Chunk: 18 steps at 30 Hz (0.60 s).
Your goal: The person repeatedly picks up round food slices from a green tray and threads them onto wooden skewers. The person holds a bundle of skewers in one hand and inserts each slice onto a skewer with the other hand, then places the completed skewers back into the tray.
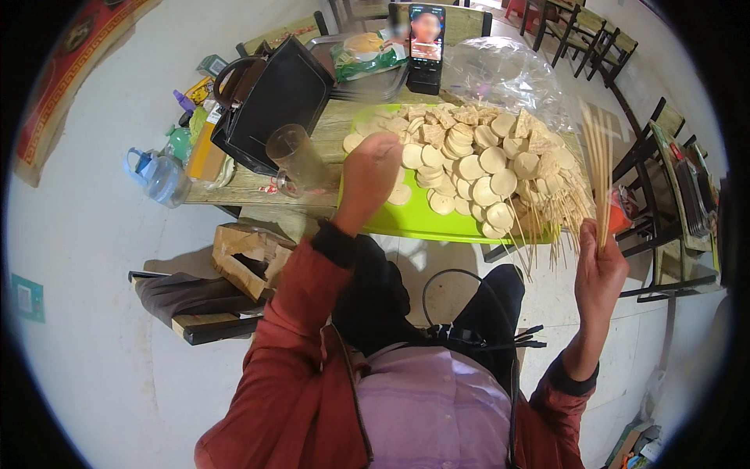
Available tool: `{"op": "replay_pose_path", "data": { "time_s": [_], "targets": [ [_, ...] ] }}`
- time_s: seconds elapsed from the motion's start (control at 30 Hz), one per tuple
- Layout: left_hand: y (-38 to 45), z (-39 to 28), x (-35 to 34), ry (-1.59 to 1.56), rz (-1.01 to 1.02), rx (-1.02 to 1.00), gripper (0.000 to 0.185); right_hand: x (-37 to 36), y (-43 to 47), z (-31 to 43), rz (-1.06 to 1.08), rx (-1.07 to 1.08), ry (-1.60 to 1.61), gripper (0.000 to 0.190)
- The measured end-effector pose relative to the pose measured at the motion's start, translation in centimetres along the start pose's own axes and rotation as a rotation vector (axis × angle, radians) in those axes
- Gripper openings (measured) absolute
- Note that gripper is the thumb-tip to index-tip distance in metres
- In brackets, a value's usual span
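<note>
My right hand [602,271] grips a bundle of thin wooden skewers [599,158], held upright beyond the right end of the tray. My left hand [375,167] hovers over the left part of the bright green tray [378,220]. Its fingers point away and are blurred, so whether they hold anything is hidden. Many pale round slices [470,167], apparently of a soy food, are heaped across the tray. Triangular porous pieces [433,135] lie among them toward the back. At the tray's right, skewered pieces lie with their sticks [533,231] jutting over the front edge.
Left of the tray stand a clear mug [296,153] and a black handbag [275,105]. Behind are a phone [426,44] on a stand, metal trays [345,91] with a green food bag [370,55], and a clear plastic bag [504,73]. A torn cardboard box [249,261] sits lower left.
</note>
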<state>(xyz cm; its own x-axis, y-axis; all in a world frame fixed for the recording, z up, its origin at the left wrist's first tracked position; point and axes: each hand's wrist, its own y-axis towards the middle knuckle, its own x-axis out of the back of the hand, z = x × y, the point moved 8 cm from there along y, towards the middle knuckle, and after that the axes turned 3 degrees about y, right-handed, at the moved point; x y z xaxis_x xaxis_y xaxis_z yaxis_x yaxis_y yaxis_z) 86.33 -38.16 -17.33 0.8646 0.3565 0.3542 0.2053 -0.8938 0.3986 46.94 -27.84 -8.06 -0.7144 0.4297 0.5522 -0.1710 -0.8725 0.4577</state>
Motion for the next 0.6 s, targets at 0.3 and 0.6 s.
{"op": "replay_pose_path", "data": {
  "time_s": [0.3, 0.6],
  "targets": [
    [4.0, -4.6, -6.1, 0.604, 0.265, -0.459, 0.028, -5.3, -4.8, 0.0, 0.442, -0.377, 0.694, 0.026],
    [3.0, -1.2, -2.8, 0.065, 0.119, -0.055, 0.025, -8.1, -5.6, 1.8, 0.634, -0.381, 0.734, 0.026]
  ]
}}
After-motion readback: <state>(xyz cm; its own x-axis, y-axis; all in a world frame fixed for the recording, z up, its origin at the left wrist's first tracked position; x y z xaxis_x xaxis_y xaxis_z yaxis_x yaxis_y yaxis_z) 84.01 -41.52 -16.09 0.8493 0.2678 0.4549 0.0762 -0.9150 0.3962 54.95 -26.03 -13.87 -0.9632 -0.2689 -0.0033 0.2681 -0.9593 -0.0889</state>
